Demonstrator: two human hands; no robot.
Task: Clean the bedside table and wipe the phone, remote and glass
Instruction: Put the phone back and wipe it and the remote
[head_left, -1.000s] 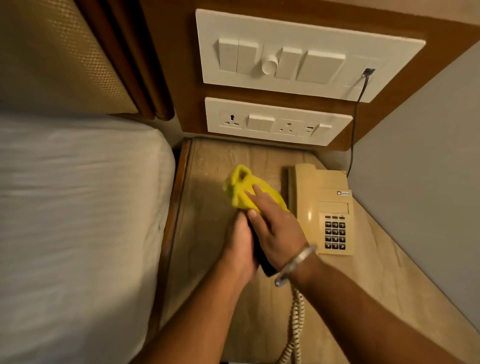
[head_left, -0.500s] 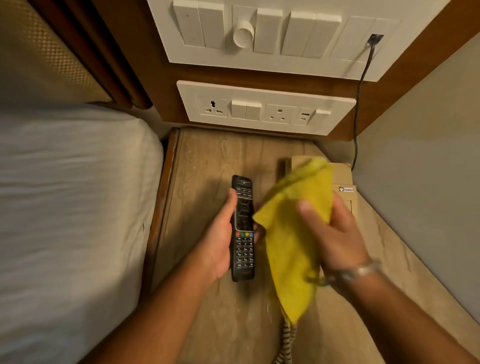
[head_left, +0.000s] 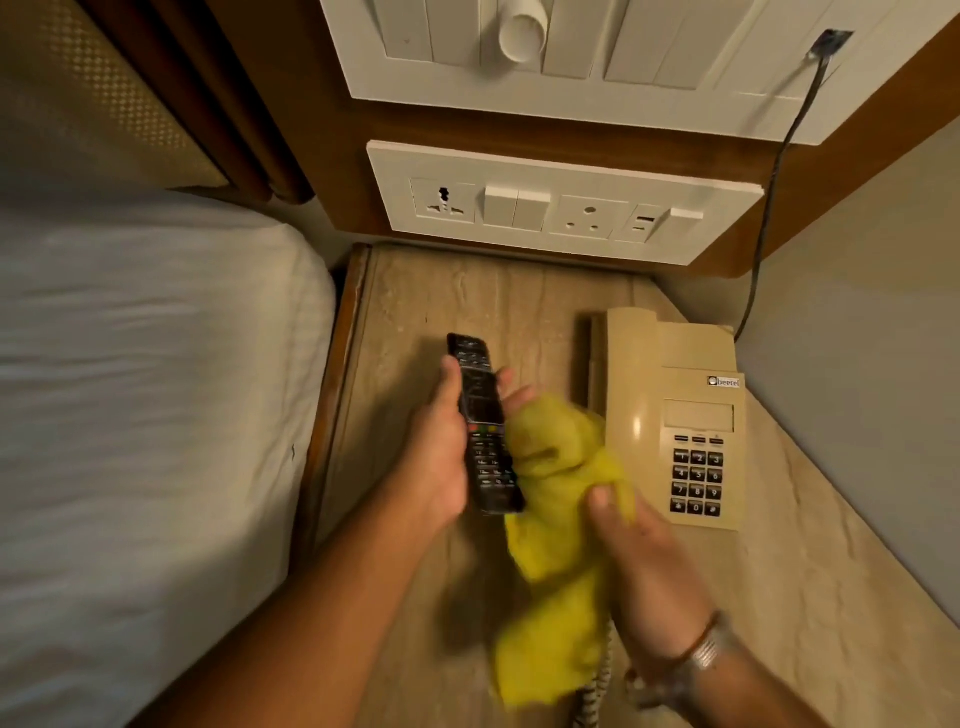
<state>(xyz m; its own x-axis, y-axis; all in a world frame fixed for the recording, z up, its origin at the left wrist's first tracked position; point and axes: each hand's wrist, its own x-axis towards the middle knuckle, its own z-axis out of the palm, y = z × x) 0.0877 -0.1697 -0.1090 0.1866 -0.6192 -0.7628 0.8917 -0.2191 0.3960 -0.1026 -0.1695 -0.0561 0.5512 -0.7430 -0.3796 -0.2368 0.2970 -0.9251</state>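
Left hand (head_left: 441, 447) grips remote (head_left: 483, 426) — right hand (head_left: 644, 566) bunches cloth (head_left: 556, 519).

The beige push-button telephone (head_left: 675, 415) sits at the marble-topped bedside table's (head_left: 426, 291) right edge (back corner); the white-sheeted bed (head_left: 145, 389) lies left.

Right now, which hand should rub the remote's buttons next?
The right hand: it grips the yellow cloth right beside the remote. The left hand is busy holding the remote.
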